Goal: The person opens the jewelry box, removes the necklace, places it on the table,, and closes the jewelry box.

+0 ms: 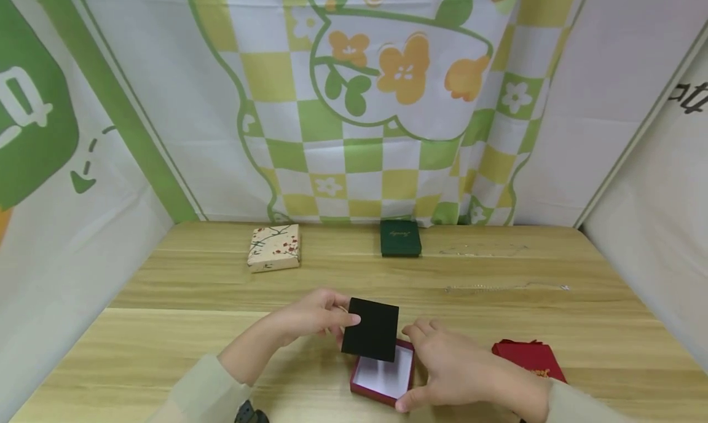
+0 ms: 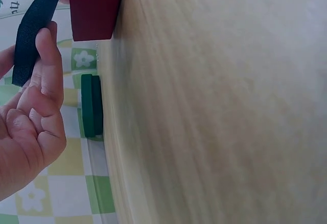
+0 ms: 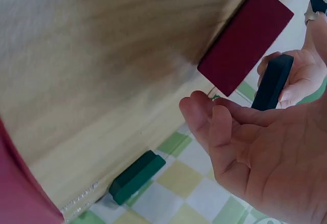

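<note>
My left hand (image 1: 318,318) pinches a black square pad (image 1: 372,328) between thumb and fingers, tilted above the far part of an open red box (image 1: 381,393). The box's inside is white, and its far left is hidden by the pad. Spanning the right side of that box is my right hand (image 1: 450,364), its thumb at the near corner and its fingertips by the far one. The right wrist view shows the box's plain red side (image 3: 245,40) beside the curved fingers (image 3: 219,132) and the dark pad (image 3: 273,83) in the other hand.
A red lid (image 1: 533,363) with a ribbon and gold lettering lies right of my right hand. At the back are a cream flower-patterned box (image 1: 275,248) and a dark green box (image 1: 400,238). Two thin chains, one a silver necklace (image 1: 506,286), lie back right.
</note>
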Tool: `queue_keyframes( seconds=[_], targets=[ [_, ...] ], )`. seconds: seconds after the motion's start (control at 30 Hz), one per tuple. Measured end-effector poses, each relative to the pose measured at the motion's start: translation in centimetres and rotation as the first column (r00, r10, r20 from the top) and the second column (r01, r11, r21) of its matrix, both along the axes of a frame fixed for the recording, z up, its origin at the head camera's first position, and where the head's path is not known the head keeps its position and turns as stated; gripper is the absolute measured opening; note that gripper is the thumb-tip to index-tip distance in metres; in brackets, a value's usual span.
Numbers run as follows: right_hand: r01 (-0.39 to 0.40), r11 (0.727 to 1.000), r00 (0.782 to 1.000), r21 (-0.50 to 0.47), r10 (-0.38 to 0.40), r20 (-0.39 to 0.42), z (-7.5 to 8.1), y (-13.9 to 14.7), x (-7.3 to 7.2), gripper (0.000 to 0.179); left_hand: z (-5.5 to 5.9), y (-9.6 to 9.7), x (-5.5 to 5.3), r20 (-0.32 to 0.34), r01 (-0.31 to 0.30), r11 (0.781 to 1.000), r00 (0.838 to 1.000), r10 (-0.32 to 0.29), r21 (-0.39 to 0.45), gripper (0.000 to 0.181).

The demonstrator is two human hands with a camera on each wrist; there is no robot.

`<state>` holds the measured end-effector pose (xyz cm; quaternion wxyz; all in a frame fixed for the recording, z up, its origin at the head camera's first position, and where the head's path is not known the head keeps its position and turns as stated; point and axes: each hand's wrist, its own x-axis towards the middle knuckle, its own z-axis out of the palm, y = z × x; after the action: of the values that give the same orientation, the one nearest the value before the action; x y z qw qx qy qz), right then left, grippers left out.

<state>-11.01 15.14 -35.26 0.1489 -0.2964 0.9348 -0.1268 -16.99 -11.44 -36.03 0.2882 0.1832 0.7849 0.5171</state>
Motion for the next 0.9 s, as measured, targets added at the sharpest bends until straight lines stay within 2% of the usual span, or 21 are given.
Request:
queue_keyframes(
  seconds=[0.13, 0.2, 0.47, 0.63, 0.73, 0.9],
  targets=[
    [0.011, 1.0, 1.0, 0.012, -0.011, -0.003, -0.6, -0.3, 0.3, 0.101, -0.1, 0.0, 0.2, 0.004, 0.013, 1.0, 1.0, -0.013, 0.015, 0.02],
    [0.015, 1.0, 1.0, 0.006, -0.015, 0.008, -0.8, -0.4, 0.3, 0.096, -0.2, 0.0, 0.3, 0.001, 0.017, 1.0, 1.0, -0.017, 0.017, 0.024],
    [0.051, 0.996, 0.994, -0.073, -0.043, 0.104, -0.6, -0.6, -0.2, 0.084, -0.2, 0.1, 0.3, 0.008, 0.011, 1.0, 1.0, -0.011, 0.023, 0.03],
    [0.071, 0.984, 0.997, -0.165, -0.065, 0.042, -0.4, -0.2, -0.5, 0.081, -0.2, 0.1, 0.4, 0.006, -0.001, 1.0, 1.0, 0.001, 0.01, 0.031],
    [0.101, 0.974, 0.995, -0.204, -0.103, 0.0, -0.1, 0.0, -0.8, 0.082, -0.1, 0.0, 0.4, -0.004, -0.02, 1.0, 1.0, 0.02, 0.001, 0.031],
    [0.15, 0.962, 0.98, -0.228, -0.176, -0.095, 0.2, -0.2, -1.1, 0.084, 0.4, 0.3, 0.5, -0.025, -0.086, 0.996, 0.996, 0.086, 0.004, 0.034]
  ],
)
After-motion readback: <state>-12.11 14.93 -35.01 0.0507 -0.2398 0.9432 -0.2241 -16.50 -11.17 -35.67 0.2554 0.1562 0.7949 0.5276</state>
